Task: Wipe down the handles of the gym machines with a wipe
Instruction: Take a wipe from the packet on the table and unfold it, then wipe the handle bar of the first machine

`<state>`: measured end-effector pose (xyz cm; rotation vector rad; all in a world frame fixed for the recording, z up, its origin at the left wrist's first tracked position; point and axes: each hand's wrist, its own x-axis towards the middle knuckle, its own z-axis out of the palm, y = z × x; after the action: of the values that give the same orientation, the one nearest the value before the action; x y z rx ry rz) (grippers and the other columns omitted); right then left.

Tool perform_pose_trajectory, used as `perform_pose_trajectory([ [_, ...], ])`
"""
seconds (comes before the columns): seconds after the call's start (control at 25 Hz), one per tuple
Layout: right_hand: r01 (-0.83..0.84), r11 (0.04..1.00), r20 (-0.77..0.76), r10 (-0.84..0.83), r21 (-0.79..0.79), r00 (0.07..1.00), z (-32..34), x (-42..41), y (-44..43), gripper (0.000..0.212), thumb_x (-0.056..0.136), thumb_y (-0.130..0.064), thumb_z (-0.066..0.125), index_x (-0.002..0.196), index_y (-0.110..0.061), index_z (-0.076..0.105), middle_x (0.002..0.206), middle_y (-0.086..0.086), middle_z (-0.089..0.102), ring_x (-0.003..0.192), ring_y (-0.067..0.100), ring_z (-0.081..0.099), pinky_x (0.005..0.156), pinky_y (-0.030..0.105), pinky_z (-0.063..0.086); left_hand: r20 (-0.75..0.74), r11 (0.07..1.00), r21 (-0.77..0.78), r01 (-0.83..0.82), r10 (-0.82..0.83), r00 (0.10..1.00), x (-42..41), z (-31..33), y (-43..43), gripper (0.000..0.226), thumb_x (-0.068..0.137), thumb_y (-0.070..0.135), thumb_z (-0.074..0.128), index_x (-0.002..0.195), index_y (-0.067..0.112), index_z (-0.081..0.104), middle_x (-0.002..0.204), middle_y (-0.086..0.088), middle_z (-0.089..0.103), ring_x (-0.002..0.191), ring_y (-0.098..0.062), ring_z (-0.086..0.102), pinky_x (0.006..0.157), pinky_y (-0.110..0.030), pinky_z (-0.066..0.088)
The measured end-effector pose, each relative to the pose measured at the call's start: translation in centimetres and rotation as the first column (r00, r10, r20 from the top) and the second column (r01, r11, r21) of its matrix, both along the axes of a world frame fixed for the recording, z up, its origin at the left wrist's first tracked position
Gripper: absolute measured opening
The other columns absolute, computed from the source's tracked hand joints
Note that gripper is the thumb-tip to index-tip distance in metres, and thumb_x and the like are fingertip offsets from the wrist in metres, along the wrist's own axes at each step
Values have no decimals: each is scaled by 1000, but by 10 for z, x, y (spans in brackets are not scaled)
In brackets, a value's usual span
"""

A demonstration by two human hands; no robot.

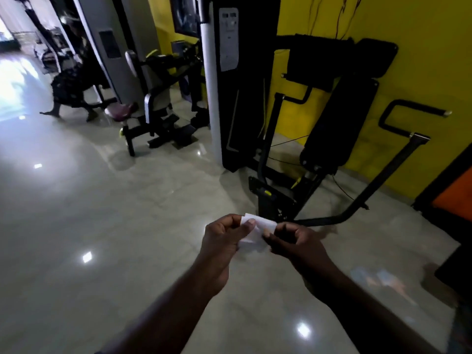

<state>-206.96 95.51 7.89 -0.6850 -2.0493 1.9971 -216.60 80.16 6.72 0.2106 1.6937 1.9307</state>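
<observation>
**Head view: a thin wipe pinched between two hands, machine handles waiting**

Head camera looks down over both bare forearms to a small white folded wipe (255,232) held in mid-air above the glossy pale tiled floor (102,213). The left hand (222,241) has its thumb pressed on the wipe's upper left part, fingers curled behind; the right hand (293,241) pinches the right edge between thumb and curled fingers. Both hands are closed on it, neither is spread wide.

By the look of it the wipe is light, limp and thin, likely damp, so it will sag and crumple rather than hold a shape. I would judge it best bunched or folded into the palm and wrapped round a bar, not held by a corner, where it could tear or slip loose.

Ahead stands a black gym machine with padded backrest (339,118) against the yellow wall (421,60). Its black bent tubular handle with a metal end cap (413,111) sticks out to the right, well apart from the hands, and a shorter black curved handle (298,97) sits to the left of the pad. Neither is being touched by the wipe. A second machine with a grey upright (153,98) stands further back on the left.
</observation>
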Motion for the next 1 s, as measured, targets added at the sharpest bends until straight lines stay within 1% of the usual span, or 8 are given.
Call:
perform_pose_trajectory([
  [0.08,67,991,-46,-73,-116,996,7,-55,27,17,80,-19,84,76,-11,70,78,12,70,76,23,65,73,38,56,-75,999,-40,27,-30,997,-66,11,20,47,69,44,86,98,8,78,91,-14,72,82,-24,58,82,-41,47],
  [0.2,214,945,-38,-231,-248,972,3,-155,93,12,86,-10,78,90,-6,68,80,17,61,67,24,58,50,27,50,-190,993,-115,-36,14,982,-194,18,50,48,65,45,87,94,7,77,90,-15,68,83,-22,55,81,-38,45],
  [0.36,328,885,-54,-364,-332,930,2,-292,193,14,90,-11,74,86,-12,60,74,11,60,61,19,54,58,28,43,-287,974,-222,-54,-13,958,-362,34,95,33,79,39,82,98,13,78,108,-13,77,106,-29,71,91,-40,53],
  [0.44,334,875,-66,-379,-349,923,9,-367,236,20,91,-10,73,79,-16,57,66,3,62,57,16,56,55,26,46,-334,967,-253,-39,-50,941,-435,46,125,31,80,40,83,98,16,78,102,-6,79,100,-19,73,88,-35,55],
  [0.6,326,883,-94,-376,-337,922,27,-497,292,17,92,-11,72,81,-17,61,72,2,69,62,15,63,57,27,53,-361,972,-233,-9,-78,929,-556,53,180,19,90,22,79,104,9,76,90,-1,79,79,3,71,68,-8,50],
  [0.72,333,886,-123,-388,-321,913,36,-573,331,11,94,-10,69,85,-14,64,77,3,74,65,16,69,57,27,57,-372,977,-209,30,-108,922,-640,46,219,18,89,25,81,103,15,77,101,-16,77,96,-13,75,80,-14,56],
  [0.8,368,869,-131,-428,-329,894,30,-623,359,3,95,-11,68,94,-12,65,88,8,74,75,20,71,67,32,59,-384,978,-192,84,-153,910,-704,32,253,17,88,26,81,102,17,77,103,-22,74,95,-18,73,85,-20,56],
  [1.0,500,776,-94,-572,-384,815,19,-717,423,24,99,-14,63,122,-7,65,103,13,76,82,20,75,72,33,64,-327,936,-204,286,-341,881,-847,11,354,28,82,38,86,104,21,78,101,-13,78,101,-21,74,91,-33,56],
])
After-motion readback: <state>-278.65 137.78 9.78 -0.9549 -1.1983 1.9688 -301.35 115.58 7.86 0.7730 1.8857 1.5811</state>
